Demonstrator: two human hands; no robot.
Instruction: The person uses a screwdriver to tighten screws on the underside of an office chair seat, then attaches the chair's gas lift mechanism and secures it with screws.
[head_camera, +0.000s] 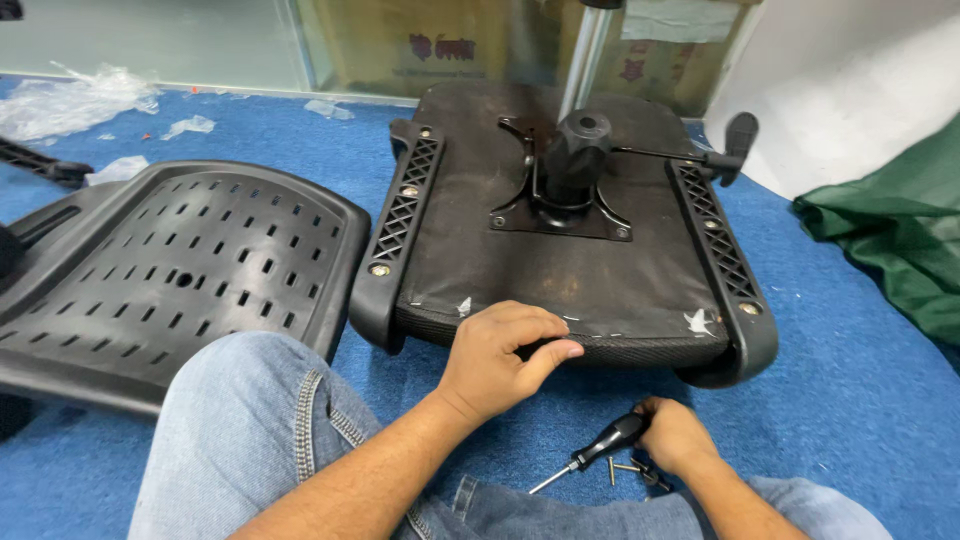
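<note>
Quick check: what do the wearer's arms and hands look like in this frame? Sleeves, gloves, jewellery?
Both forearms are bare, no sleeves in view. The left hand and right hand wear no gloves, and no rings, watch or wristband show. Pale blue denim jeans cover the legs below them.

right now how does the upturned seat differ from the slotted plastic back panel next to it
The upturned seat is covered in dark fabric, while the slotted back panel is bare moulded plastic pierced by rows of slots. The seat carries a metal plate and a lever mechanism at its middle; the panel carries no hardware. The left hand rests on the seat's front edge; nothing touches the panel. Both are black and lie on the blue carpet.
</note>
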